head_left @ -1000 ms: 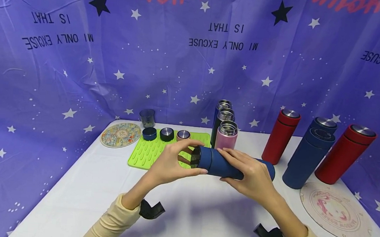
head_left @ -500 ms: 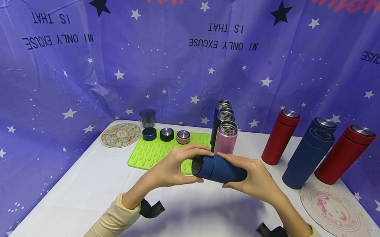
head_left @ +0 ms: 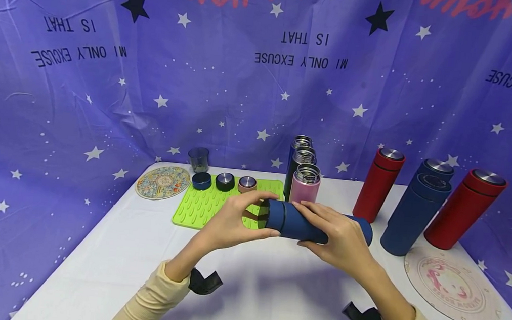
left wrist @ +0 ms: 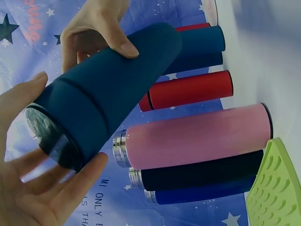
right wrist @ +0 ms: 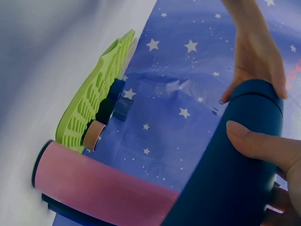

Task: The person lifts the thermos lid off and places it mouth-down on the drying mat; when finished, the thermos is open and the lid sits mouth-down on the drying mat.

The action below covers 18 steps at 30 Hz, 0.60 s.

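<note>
A blue thermos (head_left: 298, 225) is held sideways above the table, its lid end toward the left. My left hand (head_left: 227, 223) grips the lid (left wrist: 70, 113), thumb on one side and fingers on the other. The lid's shiny top faces the left palm, and a dark seam separates it from the body. Around the body my right hand (head_left: 345, 239) is wrapped, its thumb (right wrist: 249, 141) lying along the side in the right wrist view. Just behind the held thermos stands a pink thermos (head_left: 305, 188) without its lid, its steel neck showing.
Black (head_left: 304, 159) and blue lidless thermoses line up behind the pink one. Three lids, one of them black (head_left: 224, 181), sit on a green mat (head_left: 192, 210). Lidded red (head_left: 374, 190) and blue (head_left: 408, 219) thermoses stand right, near a round pink mat (head_left: 448, 309). A glass (head_left: 198, 159) stands back left.
Half a second ago the thermos pointed its base more away from view, with the right hand farther round it. Now it lies sideways again, and the right hand has shifted on the body.
</note>
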Available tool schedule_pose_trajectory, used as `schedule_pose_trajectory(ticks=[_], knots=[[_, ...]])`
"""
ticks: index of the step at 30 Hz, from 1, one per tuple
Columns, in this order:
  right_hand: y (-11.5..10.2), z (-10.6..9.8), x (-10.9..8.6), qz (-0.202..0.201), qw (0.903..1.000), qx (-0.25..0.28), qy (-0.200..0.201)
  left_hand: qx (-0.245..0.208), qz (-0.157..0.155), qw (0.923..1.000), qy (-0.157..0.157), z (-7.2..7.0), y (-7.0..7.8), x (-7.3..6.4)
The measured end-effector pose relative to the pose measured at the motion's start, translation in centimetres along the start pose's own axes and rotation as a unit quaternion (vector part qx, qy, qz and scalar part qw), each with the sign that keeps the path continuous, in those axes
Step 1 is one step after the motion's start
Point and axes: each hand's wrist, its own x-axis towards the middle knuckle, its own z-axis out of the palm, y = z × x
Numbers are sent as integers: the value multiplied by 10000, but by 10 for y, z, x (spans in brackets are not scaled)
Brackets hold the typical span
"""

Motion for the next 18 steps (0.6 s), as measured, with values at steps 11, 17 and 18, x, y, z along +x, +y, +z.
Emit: schedule_pose_trajectory(ticks=[11,17,18], knots=[[9,-6,-2,853,9767,1731,-943,365,1085,9924,-450,-5,19,4],[7,-6,-2,714,9821,1532,-828,291,1024,9936,-370,-3,8,3],[6,-5,-2,619,9856,1393,-729,243,890,9952,-325,-2,5,2]])
